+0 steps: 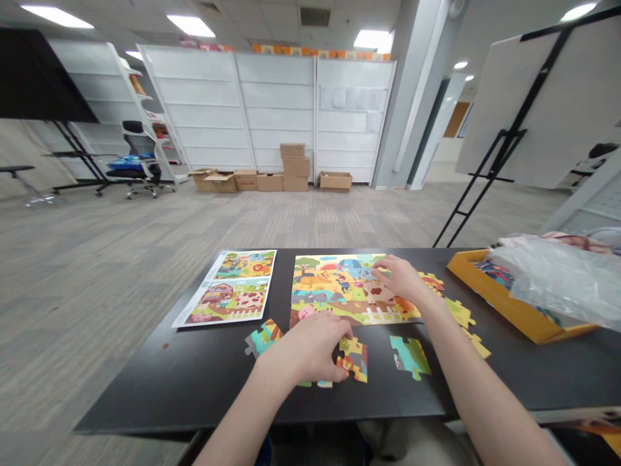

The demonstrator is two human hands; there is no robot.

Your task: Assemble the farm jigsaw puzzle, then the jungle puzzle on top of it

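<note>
A colourful animal jigsaw puzzle (315, 281) lies near the far edge of the black table, mostly joined. My right hand (400, 278) rests palm down over its upper right part, fingers stretched and fingertips touching the picture; what lies under them is hidden. In front of the puzzle, my left hand (315, 346) arches low over the table, thumb and forefinger apart beside a loose puzzle piece with a lion (356, 362). Part of that piece's surroundings is hidden by the hand. Further loose pieces are a green-blue one (411, 356) and a striped one (266, 333) left of my left hand.
A printed picture sheet (228, 291) lies left of the puzzle. More yellow pieces (460, 312) lie right of it, partly behind my right forearm. A yellow box (509, 307) with clear plastic wrapping (563, 275) stands at the right. Cardboard boxes (294, 168) stand along the far shelves.
</note>
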